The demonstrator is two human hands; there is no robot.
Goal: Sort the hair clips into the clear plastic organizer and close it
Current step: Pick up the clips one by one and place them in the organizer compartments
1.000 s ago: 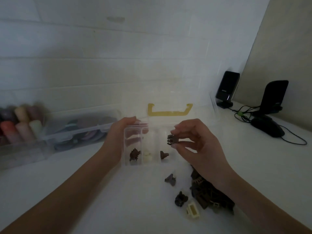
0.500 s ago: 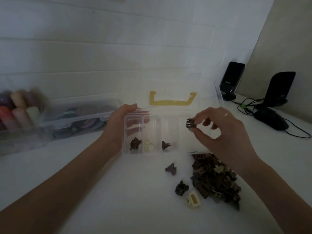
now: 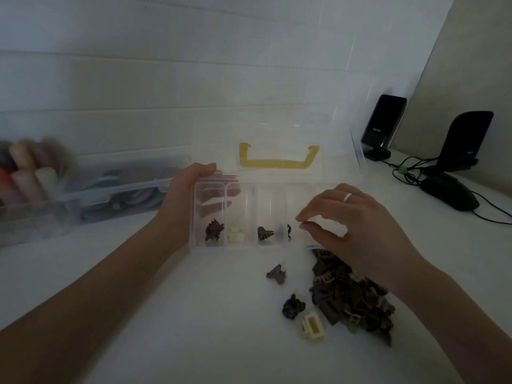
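Dim, bluish cast, blurred left edge

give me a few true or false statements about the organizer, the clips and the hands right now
1. The left hand grips the left end of the clear organizer. True.
2. The organizer's lid is shut. False: the lid with the yellow handle stands open behind the compartments.
3. A cream clip lies in the second compartment from the left. True.
4. Every clip is already in the organizer. False: a pile of dark clips lies on the table, with a loose cream clip beside it.
5. The right hand rests on the computer mouse. False: it is over the organizer's right part; the mouse lies untouched to the right.
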